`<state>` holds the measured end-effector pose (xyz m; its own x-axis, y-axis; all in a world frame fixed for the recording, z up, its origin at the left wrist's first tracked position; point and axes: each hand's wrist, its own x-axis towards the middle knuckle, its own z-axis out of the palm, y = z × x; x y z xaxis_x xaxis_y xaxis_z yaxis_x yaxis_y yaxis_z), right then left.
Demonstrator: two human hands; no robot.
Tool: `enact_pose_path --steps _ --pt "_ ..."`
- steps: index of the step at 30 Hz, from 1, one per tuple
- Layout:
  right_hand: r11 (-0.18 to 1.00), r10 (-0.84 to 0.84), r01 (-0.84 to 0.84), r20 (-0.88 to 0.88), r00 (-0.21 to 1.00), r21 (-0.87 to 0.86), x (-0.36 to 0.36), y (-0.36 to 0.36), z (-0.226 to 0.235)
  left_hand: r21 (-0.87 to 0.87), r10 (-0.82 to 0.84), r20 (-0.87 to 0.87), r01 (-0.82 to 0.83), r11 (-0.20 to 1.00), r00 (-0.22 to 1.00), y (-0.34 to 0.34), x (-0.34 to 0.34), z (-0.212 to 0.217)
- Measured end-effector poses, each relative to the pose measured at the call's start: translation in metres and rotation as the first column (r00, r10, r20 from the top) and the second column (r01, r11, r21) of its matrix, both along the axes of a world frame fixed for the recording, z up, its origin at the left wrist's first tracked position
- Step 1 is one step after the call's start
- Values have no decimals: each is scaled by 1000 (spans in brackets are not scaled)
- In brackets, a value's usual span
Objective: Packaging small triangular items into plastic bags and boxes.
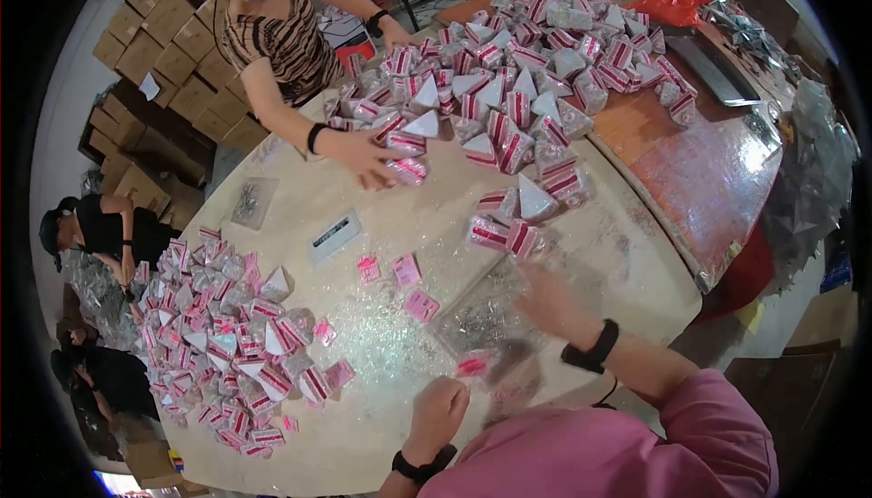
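My left hand (438, 414) is closed at the table's near edge, its fingers curled in; anything inside is hidden. Just beyond it lies a small pink packet (472, 364). My right hand (556, 305), smeared by motion, is over the right side of a shallow clear tray (447, 334) holding shiny small pieces. Close to its fingertips, at the edge of the far heap, sits a clear-wrapped wedge-shaped pack (522, 238) with pink and white stripes. Two flat pink cards, one of them the nearer card (421, 305), lie left of the tray.
A big heap of wrapped wedges (490, 89) covers the far side; another heap (227, 343) fills the left. Across the table, a co-worker's hand (368, 157) touches a wedge. A white box (335, 235) and a small tray (254, 203) stand between. A raised brown board (663, 175) is at right.
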<state>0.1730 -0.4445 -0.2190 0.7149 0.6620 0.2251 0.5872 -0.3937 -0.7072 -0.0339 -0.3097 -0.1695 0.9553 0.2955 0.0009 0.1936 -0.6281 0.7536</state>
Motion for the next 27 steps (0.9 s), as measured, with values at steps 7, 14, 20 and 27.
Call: enact_pose_path --steps 7,14,20,27 --pt "943 -203 183 -44 978 -279 96 37 -11 -116 64 -110 -76 990 992 -2 -14 -26" --pt "958 -242 240 7 970 -154 194 136 -18 -223 141 -126 -167 960 982 -13 -12 -34" --pt "996 -26 40 -174 984 74 245 186 -13 -203 166 -194 -205 957 967 -5 -4 -27" --pt "911 -362 392 -203 910 129 171 -4 18 -294 212 -234 -277 915 949 2 -3 -42"
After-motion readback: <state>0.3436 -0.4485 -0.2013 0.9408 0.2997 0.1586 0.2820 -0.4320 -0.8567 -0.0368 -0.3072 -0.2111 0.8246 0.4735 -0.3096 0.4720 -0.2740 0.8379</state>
